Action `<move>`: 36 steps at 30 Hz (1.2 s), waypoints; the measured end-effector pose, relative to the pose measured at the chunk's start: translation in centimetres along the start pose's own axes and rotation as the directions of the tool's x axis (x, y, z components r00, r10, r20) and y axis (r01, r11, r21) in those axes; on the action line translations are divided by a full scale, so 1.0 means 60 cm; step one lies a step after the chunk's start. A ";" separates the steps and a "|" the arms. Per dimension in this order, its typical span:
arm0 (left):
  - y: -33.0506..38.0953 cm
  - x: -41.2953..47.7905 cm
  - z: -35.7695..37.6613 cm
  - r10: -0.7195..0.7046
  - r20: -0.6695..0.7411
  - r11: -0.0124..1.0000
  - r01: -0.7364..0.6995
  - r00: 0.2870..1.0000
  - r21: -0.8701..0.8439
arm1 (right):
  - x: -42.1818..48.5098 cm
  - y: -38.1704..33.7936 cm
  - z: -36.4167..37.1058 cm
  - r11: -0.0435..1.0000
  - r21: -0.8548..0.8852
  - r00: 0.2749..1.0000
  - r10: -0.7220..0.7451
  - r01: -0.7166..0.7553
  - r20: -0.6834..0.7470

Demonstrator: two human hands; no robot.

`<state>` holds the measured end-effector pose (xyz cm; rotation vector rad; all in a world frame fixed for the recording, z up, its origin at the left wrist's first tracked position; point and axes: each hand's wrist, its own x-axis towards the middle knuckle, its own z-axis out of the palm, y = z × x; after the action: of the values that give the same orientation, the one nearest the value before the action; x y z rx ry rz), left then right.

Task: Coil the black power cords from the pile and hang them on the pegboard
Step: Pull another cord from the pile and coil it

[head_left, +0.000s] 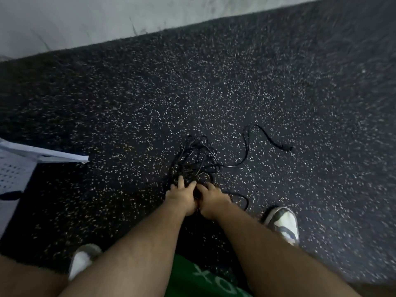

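- As the black cords [194, 159] lie tangled in one loose pile on the speckled floor [278, 82], just ahead of the feet, they are judged to be light, limp and springy. The strands are thin and kinked, so neighbours are likely to be dragged along when one is pulled.
- One cord is seen to run free of the pile to the right, ending in a plug [287, 148] that lies well apart from the tangle. This free end is judged the best place for a first hold, since a cord taken at its plug can be drawn out along its length and not torn from the middle.
- The jacket is expected to be grippy and not slippery. Nothing seems fragile except perhaps the plug pins, which cannot be made out.
- The left hand [182, 197] is laid on the near edge of the pile, fingers stretched out and slightly spread, touching the strands. Nothing is seen to be clasped by it.
- The right hand [212, 198] is set just beside it, fingers bent down into the cords. Whether a strand is held cannot be told.
- A white perforated panel [12, 174], possibly the pegboard, is seen at the left edge, well apart from the pile.
- A pale wall [85, 18] is seen beyond the floor.
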<state>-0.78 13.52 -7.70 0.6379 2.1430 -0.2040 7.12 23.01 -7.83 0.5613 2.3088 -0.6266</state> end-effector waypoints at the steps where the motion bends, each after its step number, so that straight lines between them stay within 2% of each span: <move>1: -0.003 0.002 0.010 -0.025 0.036 0.999 0.027 0.999 -0.036 | 0.000 0.003 0.014 1.000 0.025 0.999 0.006 -0.007 0.039; 4: -0.003 0.015 0.047 -0.040 0.127 0.997 0.047 0.991 -0.055 | 0.005 0.004 0.064 0.992 0.121 0.995 0.029 -0.040 0.093; 6: 0.002 0.011 0.057 -0.012 0.073 1.000 0.013 0.997 -0.013 | 0.004 -0.003 0.088 0.978 0.193 0.996 0.073 -0.081 0.047; 10: -0.004 0.007 0.053 0.043 0.047 0.997 -0.046 0.998 0.062 | 0.003 -0.018 0.103 0.914 0.393 0.993 0.073 -0.102 0.089; 14: -0.035 -0.001 0.022 0.056 -0.010 0.998 -0.055 0.998 0.024 | 0.000 -0.030 0.060 0.919 0.394 0.999 0.034 -0.022 -0.022; 17: -0.054 -0.020 -0.024 0.057 -0.196 0.992 -0.079 0.979 -0.102 | -0.019 -0.054 -0.014 0.931 0.362 0.985 0.027 0.037 -0.170; 21: -0.042 -0.089 -0.137 0.059 -0.520 0.916 -0.253 0.852 -0.310 | -0.079 -0.095 -0.175 0.922 0.353 0.942 -0.035 0.160 -0.335; 24: -0.027 -0.172 -0.244 0.051 -0.661 0.831 -0.399 0.748 -0.387 | -0.154 -0.128 -0.326 0.946 0.232 0.906 -0.116 0.226 -0.406; 26: -0.020 -0.230 -0.313 0.052 -0.740 0.780 -0.490 0.670 -0.389 | -0.220 -0.154 -0.425 0.954 0.101 0.858 -0.202 0.281 -0.473; 30: -0.011 -0.352 -0.432 0.097 -0.831 0.699 -0.632 0.548 -0.335 | -0.367 -0.201 -0.575 0.933 -0.108 0.747 -0.341 0.343 -0.571; 32: -0.016 -0.404 -0.473 0.058 -0.877 0.685 -0.658 0.478 -0.313 | -0.433 -0.214 -0.625 0.919 -0.184 0.691 -0.385 0.349 -0.611; 34: -0.024 -0.442 -0.492 0.043 -0.890 0.662 -0.680 0.454 -0.315 | -0.490 -0.216 -0.659 0.912 -0.191 0.651 -0.394 0.362 -0.649; 36: -0.027 -0.464 -0.493 0.089 -0.874 0.624 -0.710 0.478 -0.325 | -0.543 -0.214 -0.675 0.900 -0.179 0.616 -0.407 0.398 -0.674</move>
<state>-8.66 12.58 32.18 0.9159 2.4991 1.3871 2.48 28.75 45.21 0.2777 3.2273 -0.6803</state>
